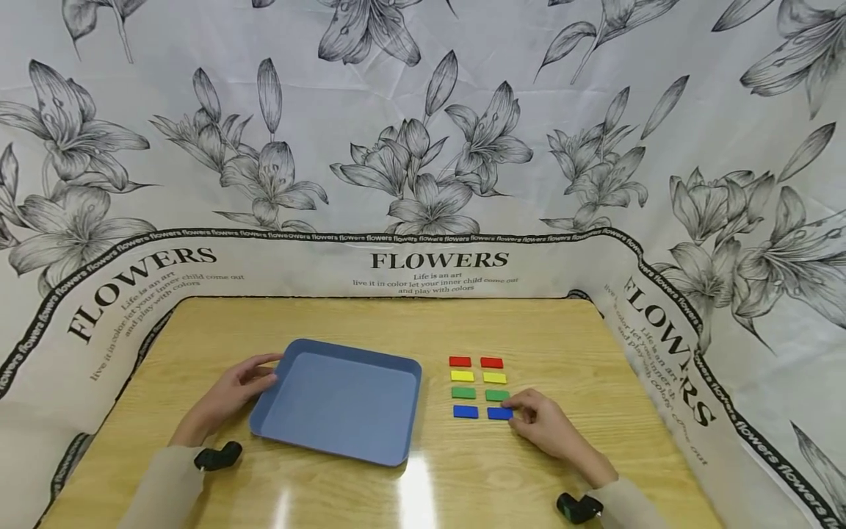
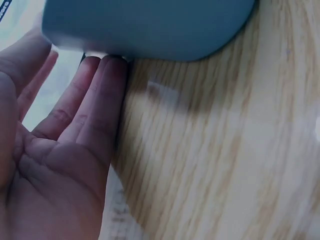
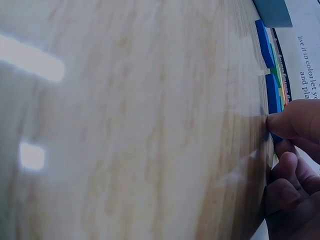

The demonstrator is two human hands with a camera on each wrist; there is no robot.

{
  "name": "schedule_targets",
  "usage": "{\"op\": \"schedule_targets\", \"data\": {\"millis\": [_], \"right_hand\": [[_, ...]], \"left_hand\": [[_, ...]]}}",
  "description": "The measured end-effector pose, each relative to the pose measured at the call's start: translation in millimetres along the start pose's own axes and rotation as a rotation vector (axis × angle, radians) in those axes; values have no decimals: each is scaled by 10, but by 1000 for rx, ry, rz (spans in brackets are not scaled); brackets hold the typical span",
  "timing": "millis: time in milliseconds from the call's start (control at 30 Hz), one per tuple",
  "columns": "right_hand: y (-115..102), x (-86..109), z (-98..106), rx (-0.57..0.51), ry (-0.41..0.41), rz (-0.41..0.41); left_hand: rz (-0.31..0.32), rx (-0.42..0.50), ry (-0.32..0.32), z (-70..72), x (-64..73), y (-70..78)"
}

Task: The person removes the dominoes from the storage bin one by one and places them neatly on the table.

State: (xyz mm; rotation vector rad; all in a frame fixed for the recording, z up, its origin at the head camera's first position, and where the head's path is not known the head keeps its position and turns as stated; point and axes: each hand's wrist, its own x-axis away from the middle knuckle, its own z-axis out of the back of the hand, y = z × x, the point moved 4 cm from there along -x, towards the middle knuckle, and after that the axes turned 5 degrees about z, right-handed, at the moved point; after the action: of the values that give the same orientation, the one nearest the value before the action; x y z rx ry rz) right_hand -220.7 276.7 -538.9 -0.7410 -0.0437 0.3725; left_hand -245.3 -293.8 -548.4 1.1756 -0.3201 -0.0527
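Note:
My left hand (image 1: 236,386) is at the left side of a blue-grey rectangular tray (image 1: 284,430), its fairly straight fingers touching the outer wall. In the left wrist view the fingertips meet the underside of the tray's edge (image 2: 150,42). Thumb and index finger of my right hand (image 1: 545,422) pinch the right end of a flat blue block (image 1: 499,414), which lies on the table. Another blue block (image 1: 465,412) is just left of it. Behind the blue pair are pairs of green blocks (image 1: 463,393), yellow blocks (image 1: 462,376) and red blocks (image 1: 460,361), in two columns.
The wooden table (image 1: 529,323) carries the tray at centre-left, with the blocks to its right. White flower-printed cloth (image 1: 436,264) hangs round the back and sides. A dark wrist device (image 1: 218,456) is worn at each sleeve.

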Motion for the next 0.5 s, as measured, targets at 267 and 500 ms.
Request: {"op": "schedule_targets", "data": {"millis": [267, 500], "right_hand": [[-14, 20, 45, -22, 4, 22], [16, 27, 207, -61, 6, -14]], "left_hand": [[-1, 130, -31, 40, 13, -67], [54, 202, -114, 137, 45, -78]]}}
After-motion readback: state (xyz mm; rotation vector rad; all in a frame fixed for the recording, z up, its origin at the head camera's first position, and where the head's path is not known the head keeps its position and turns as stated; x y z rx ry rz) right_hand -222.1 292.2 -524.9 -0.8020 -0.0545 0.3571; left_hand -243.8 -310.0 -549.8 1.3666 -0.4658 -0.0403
